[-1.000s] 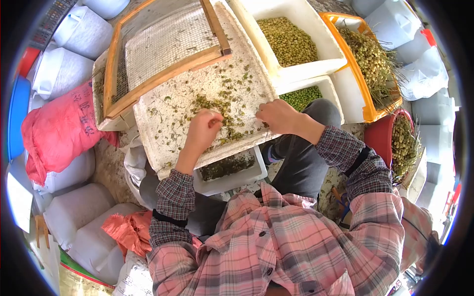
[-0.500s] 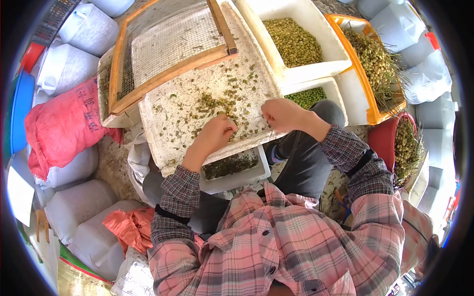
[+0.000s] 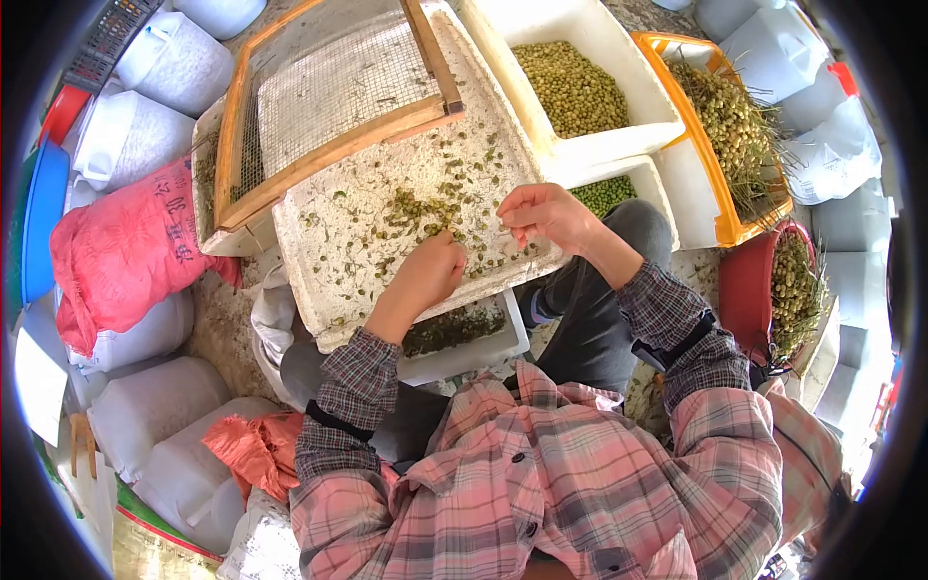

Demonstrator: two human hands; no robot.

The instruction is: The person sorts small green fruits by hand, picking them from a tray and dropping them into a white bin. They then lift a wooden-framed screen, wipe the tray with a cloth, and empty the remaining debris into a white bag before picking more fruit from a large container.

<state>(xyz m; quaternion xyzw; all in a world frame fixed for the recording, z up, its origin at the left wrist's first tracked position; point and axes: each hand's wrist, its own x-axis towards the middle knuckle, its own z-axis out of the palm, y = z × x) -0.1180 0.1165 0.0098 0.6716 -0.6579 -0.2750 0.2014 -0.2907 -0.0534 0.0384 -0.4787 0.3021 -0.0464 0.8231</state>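
Observation:
A white foam lid or board (image 3: 338, 208) lies tilted across my lap, strewn with small green-brown berries or seeds and bits of stem. A denser heap of these berries (image 3: 411, 208) sits near its middle. My left hand (image 3: 430, 274) is curled at the heap's near edge, fingers closed; whatever they hold is hidden. To the right, my right hand (image 3: 553, 220) hovers over the board's right edge with fingertips drawn together, and anything between them is too small to name.
A wood-framed mesh sieve (image 3: 338, 145) rests on the board's far side. White foam boxes hold yellowish berries (image 3: 570, 87) and green berries (image 3: 604, 193). Stemmed bunches fill an orange-rimmed box (image 3: 720, 126) and a red bucket (image 3: 746, 280). A white tub (image 3: 464, 358) with dark debris sits below.
My right hand has shifted slightly left and up, its fingers stretching from a tight curl. My left hand has moved slightly right and turned at the heap's near edge.

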